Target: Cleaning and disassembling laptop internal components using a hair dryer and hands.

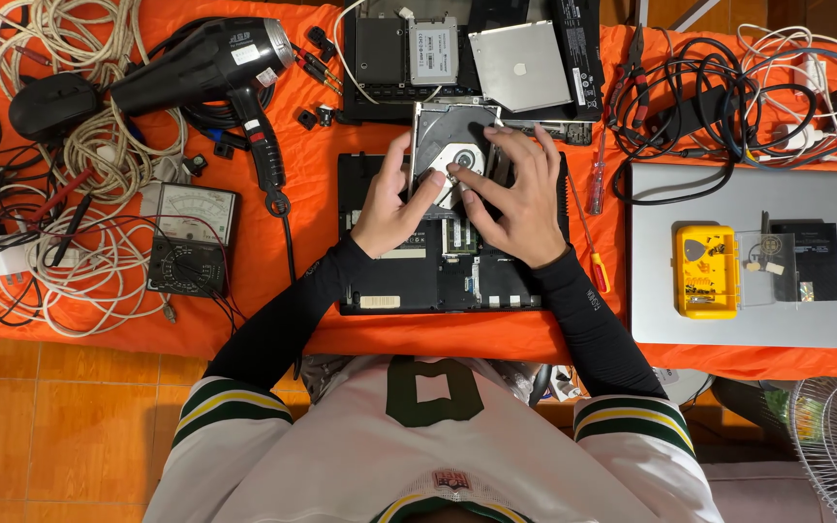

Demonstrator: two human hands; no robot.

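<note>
My left hand (394,199) and my right hand (520,199) both grip a slim metal optical disc drive (449,131), held tilted above an opened black laptop base (409,276). The left thumb rests on the drive's white hub area, and the right fingers spread over its right side. The laptop base lies bottom-up on an orange cloth (312,184), with a green memory module (459,237) showing between my wrists.
A black hair dryer (210,63) and an analog multimeter (191,237) lie left among tangled white cables (99,155). A second dismantled laptop (472,53) sits behind. Screwdrivers (593,208), black cables, a closed grey laptop (758,257) with a yellow box (706,271) are right.
</note>
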